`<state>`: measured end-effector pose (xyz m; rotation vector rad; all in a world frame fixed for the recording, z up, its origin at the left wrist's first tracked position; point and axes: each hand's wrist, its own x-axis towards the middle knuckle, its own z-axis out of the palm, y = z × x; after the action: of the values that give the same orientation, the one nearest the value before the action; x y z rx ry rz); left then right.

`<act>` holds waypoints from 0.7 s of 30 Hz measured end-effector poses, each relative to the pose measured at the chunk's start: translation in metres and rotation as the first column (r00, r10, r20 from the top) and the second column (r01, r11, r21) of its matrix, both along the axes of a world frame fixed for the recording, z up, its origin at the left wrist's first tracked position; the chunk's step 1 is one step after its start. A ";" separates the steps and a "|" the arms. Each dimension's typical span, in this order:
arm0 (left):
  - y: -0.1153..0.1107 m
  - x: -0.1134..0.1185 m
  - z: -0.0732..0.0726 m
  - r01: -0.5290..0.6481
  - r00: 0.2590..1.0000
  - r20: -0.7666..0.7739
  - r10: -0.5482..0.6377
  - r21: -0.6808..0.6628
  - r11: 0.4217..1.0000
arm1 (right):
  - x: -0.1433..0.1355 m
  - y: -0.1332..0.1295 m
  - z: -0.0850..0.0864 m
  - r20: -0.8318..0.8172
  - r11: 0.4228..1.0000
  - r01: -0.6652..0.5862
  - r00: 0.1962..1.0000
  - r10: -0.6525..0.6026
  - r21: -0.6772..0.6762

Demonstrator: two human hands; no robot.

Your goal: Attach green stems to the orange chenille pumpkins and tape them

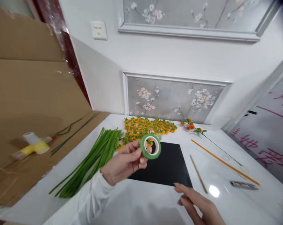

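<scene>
Gripping green tape roll (151,157) by one side in left hand (124,159), over black mat (166,165). Holding nothing in right hand (197,201), fingers parted, below-right of grip. Might drop roll — from one-sided pinch.

Here's the left hand (128,158) near six o'clock, thumb and fingers pinched, white-sleeved forearm (92,198) slanting in from seven! Right hand (197,203) at five, fingers loosely bent, aimed toward ten.
</scene>
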<state>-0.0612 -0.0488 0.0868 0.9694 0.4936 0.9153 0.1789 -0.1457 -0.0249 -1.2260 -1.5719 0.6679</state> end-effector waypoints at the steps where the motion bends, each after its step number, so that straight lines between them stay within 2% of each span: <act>1: -0.006 0.015 -0.006 0.042 0.998 0.058 -0.039 -0.049 0.998 | 0.002 0.000 0.006 -0.038 0.999 0.004 0.999 -0.006 -0.046; 3: -0.015 0.039 -0.019 0.104 0.980 0.178 -0.084 -0.108 0.989 | 0.005 0.002 0.018 -0.164 0.990 0.003 0.986 -0.026 -0.142; 6: -0.020 0.066 -0.035 0.172 0.964 0.225 -0.142 -0.121 0.978 | 0.007 0.007 0.033 -0.401 0.982 -0.072 0.916 -0.005 -0.176; 10: -0.020 0.086 -0.050 0.275 0.953 0.142 -0.268 -0.034 0.961 | 0.006 0.019 0.040 -0.592 0.980 -0.073 0.804 -0.052 -0.185; 13: -0.016 0.090 -0.054 0.333 0.943 -0.035 -0.331 0.100 0.938 | 0.010 0.025 0.039 -0.606 0.990 -0.031 0.793 -0.061 -0.141; 16: -0.006 0.090 -0.052 0.398 0.906 -0.238 -0.349 0.204 0.895 | 0.018 0.026 0.040 -0.529 0.990 0.005 0.845 -0.081 -0.143; 18: 0.001 0.091 -0.053 0.364 0.903 -0.312 -0.296 0.190 0.912 | 0.022 0.025 0.042 -0.460 0.991 0.019 0.885 -0.077 -0.130; 21: 0.005 0.093 -0.058 0.277 0.924 -0.270 -0.270 -0.012 0.961 | 0.024 0.026 0.043 -0.375 0.998 0.009 0.927 -0.032 -0.062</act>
<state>0.0318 -0.0440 0.0288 1.1630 0.5595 0.5408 0.2029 -0.1194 0.0182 -1.0789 -1.2250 0.8842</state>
